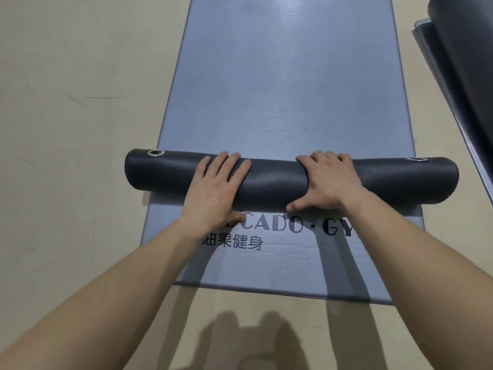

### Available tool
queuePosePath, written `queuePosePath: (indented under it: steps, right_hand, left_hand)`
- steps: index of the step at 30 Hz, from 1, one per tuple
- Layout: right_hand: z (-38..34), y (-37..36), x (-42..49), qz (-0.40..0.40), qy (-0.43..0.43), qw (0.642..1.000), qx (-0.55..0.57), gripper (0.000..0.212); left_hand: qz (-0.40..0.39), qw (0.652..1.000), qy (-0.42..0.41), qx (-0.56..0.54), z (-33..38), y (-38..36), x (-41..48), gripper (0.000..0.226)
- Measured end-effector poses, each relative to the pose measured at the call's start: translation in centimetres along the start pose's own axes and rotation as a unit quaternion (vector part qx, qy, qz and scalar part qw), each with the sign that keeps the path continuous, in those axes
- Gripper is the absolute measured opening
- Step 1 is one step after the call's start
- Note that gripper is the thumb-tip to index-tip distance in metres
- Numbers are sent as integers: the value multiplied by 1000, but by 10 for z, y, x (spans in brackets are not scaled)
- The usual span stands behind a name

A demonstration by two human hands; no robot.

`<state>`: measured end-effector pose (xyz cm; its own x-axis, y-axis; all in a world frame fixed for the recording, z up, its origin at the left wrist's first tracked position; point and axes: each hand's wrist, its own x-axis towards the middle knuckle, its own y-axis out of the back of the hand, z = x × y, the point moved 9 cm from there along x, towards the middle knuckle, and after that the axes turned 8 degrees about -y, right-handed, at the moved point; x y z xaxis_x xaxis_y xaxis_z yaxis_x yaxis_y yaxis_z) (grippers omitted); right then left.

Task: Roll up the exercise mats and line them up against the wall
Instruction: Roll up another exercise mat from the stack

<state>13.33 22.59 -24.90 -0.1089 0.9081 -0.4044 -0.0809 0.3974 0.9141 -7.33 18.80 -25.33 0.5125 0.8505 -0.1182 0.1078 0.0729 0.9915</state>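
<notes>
A dark grey mat roll (274,182) lies crosswise on a flat blue-grey mat (280,89) that stretches away from me on the floor. The roll has a metal eyelet near each end, one on the left (156,153) and one on the right (416,159). My left hand (216,182) presses palm-down on the roll left of its middle. My right hand (328,180) curls over the roll right of its middle, thumb at its near side. Black printed lettering (293,225) shows on the flat mat just in front of the roll.
More dark mats (453,62) lie stacked at the right edge, one partly curled at the top corner. Beige floor (66,102) spreads to the left and in front of the mat's near edge (266,288). No wall is in view.
</notes>
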Motion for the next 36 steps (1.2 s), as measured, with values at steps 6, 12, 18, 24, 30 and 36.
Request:
queuePosePath:
  steps: [6,12,18,24,30,36]
  right_hand:
    - [1,6,-31,154,22,988,-19,116]
    - [3,29,-1,22,11,999,39,80]
    - [14,18,-14,-189,10,977,99,75]
    - [17,7,-53,87,-19,996,-5,97]
    - [23,28,-13,-48,-11,998,49,78]
    - [24,32,-14,10,-31,999,42,98]
  left_hand:
    - [-78,987,-28,-134,-21,10,52,103]
    - [-88,995,-28,-45,-19,20,50,101]
    - [-187,978,-27,-86,-9,30,43,70]
    - [-318,932,6,-175,-13,26,52,68]
    - [-47,998,50,-8,-10,39,20,106]
    - [-105,992,29,-62,-26,44,58,95]
